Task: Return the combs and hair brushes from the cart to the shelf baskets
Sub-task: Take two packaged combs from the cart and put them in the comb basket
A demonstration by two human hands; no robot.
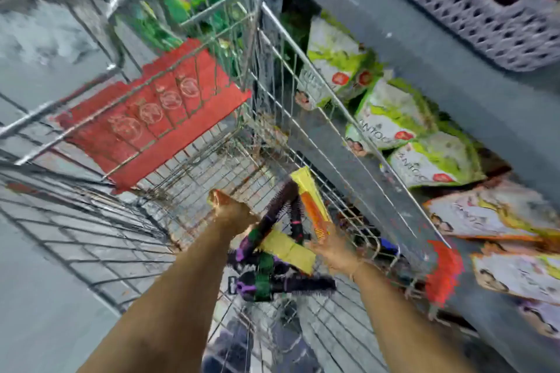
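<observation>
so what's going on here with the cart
A person is leaning over a wire shopping cart beside store shelves, both arms reaching in. The left hand is closed on a black round hair brush, and the right hand is at an orange and yellow comb pack. More purple-handled brushes lie on the cart bottom. A grey shelf basket sits on the shelf above to the right. The picture is blurred, so finer detail is unclear.
</observation>
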